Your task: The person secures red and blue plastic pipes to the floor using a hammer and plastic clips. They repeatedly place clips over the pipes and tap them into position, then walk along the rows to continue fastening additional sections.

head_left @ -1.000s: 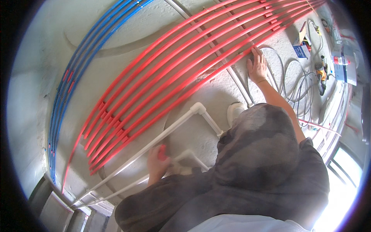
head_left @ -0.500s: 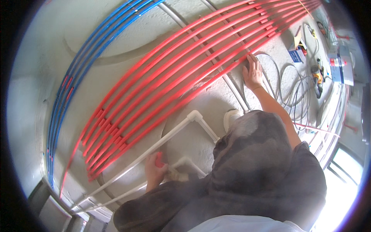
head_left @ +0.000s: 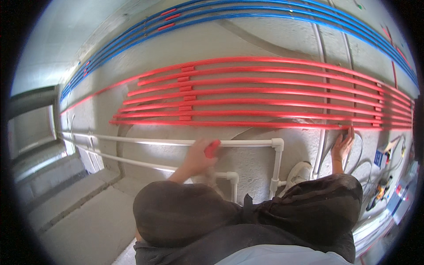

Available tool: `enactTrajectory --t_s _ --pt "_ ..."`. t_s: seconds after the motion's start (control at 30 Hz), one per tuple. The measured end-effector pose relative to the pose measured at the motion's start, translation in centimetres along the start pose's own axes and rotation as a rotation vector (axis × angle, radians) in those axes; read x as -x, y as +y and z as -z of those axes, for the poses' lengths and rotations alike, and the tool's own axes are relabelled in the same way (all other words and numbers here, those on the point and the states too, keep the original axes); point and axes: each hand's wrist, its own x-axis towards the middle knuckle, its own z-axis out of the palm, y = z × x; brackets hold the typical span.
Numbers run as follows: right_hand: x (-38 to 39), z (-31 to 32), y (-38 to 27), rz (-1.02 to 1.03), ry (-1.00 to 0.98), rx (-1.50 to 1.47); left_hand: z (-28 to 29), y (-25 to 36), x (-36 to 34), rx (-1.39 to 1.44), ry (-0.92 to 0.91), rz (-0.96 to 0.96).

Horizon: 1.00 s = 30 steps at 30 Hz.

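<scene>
My left hand (head_left: 197,160) grips a small red piece (head_left: 212,148) at the upper white pipe (head_left: 251,143); whether it touches the pipe I cannot tell. My right hand (head_left: 342,145) has its fingers stretched out against the lowest red conduit (head_left: 291,125). Parallel red conduits run across the floor, joined in places by short red clips (head_left: 186,108). A second white pipe (head_left: 141,163) runs nearer me and turns down at an elbow (head_left: 233,177). My shoe (head_left: 298,174) rests beside the white pipework.
Blue conduits (head_left: 247,15) run along the far side. At the right lie grey cables (head_left: 363,164), a blue box (head_left: 380,157), a yellow-black power tool (head_left: 380,193) and a grey container (head_left: 397,203). A stepped concrete edge (head_left: 66,203) is at the left.
The view has swung, so the conduits now lie level across it. My left hand and its red piece have risen toward the red conduits; my right hand stays at the lowest one.
</scene>
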Motion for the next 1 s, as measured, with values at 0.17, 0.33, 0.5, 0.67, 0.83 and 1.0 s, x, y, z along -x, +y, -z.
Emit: enactTrajectory --t_s 0.17,0.33,0.5,0.67,0.83,1.0 --pt "0.0 0.0 -0.4 0.032 -0.017 0.023 6.6 -1.0 -3.7 -0.123 0.217 -0.021" --pt "0.8 -0.7 -1.3 0.051 -0.019 0.046 12.7 -2.1 -5.8 -0.187 0.374 -0.029" --pt "2.0 -1.1 1.5 -0.095 -0.062 -0.113 14.3 0.4 -9.9 -0.11 0.374 -0.123" --pt "2.4 -5.2 4.1 -0.288 -0.058 0.324 8.3 -4.7 -9.4 -0.042 0.369 -0.206" --pt "-3.2 -2.1 -1.5 -0.168 -0.112 0.019 7.4 -2.2 -6.0 0.408 0.236 0.165" --pt "3.5 -5.1 9.6 -0.27 -0.239 0.1 3.9 -4.3 -8.5 0.123 0.15 -0.083"
